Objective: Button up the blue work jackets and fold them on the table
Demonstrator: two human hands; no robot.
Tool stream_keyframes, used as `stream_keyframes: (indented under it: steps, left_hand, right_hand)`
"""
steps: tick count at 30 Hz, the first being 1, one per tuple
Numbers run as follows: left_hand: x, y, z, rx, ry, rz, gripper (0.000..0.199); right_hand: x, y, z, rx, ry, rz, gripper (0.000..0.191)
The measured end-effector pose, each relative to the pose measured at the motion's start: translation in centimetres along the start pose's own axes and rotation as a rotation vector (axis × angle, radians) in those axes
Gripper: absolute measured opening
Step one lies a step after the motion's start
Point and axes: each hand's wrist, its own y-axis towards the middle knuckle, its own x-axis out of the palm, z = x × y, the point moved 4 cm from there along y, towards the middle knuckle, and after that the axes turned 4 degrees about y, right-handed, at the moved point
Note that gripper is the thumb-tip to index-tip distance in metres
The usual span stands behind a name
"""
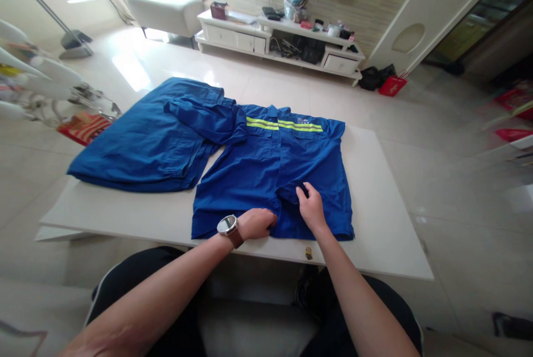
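Note:
A blue work jacket [245, 179] with yellow-green reflective stripes across its chest lies spread on the white table [377, 196], its collar at the far side. My right hand [310, 204] is closed on a raised fold of the jacket's front, right of the middle line. Close by on the left, my left hand [259, 224], with a watch [227, 225] on its wrist, is closed at the jacket's lower front edge. Its fingertips are partly hidden, but cloth seems to be pinched there. A second blue garment [137, 140] lies folded at the left, partly touching the jacket.
A small figure sticker [308, 253] is on the table's near edge. Beyond the table stand a white TV cabinet [233, 38] with several items and a white bench [164, 7]. A red bag [392, 85] sits on the floor. A white rack [54, 68] is at the left.

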Motion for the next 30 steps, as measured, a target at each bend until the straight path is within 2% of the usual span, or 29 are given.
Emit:
stream_keyframes:
  steps: [2,6,9,14,17,24,26,30]
  left_hand:
    - [-1.0,0.0,-0.5,0.007,-0.078,0.037,0.016]
    - [-3.8,0.4,-1.3,-0.025,-0.325,0.288,0.022]
    - [-4.6,0.8,-1.3,-0.048,-0.499,0.401,0.025]
    - [-3.8,0.9,-0.6,-0.144,-0.507,0.405,0.028]
    - [-3.4,0.7,-0.4,-0.176,-0.478,0.381,0.028]
    - [-3.0,1.2,-0.9,-0.123,-0.491,0.303,0.013]
    - [-3.1,1.2,-1.0,-0.113,-0.506,0.329,0.013]
    - [-4.0,1.0,-0.9,-0.102,-0.561,0.454,0.017]
  right_hand:
    - [-0.3,0.1,-0.1,-0.001,0.005,0.046,0.032]
    - [-0.5,0.0,-0.1,0.015,0.041,0.083,0.033]
    - [-0.1,-0.2,-0.3,0.006,0.039,0.081,0.028]
    - [0.9,-0.7,-0.5,-0.008,0.011,0.004,0.026]
    - [0.8,-0.7,-0.5,-0.006,-0.011,0.007,0.027]
    - [0.5,-0.6,-0.3,-0.002,-0.016,-0.004,0.025]
    - [0.6,-0.6,-0.4,-0.003,-0.014,-0.012,0.025]
    - [0.7,-0.6,-0.5,0.001,-0.016,-0.021,0.024]
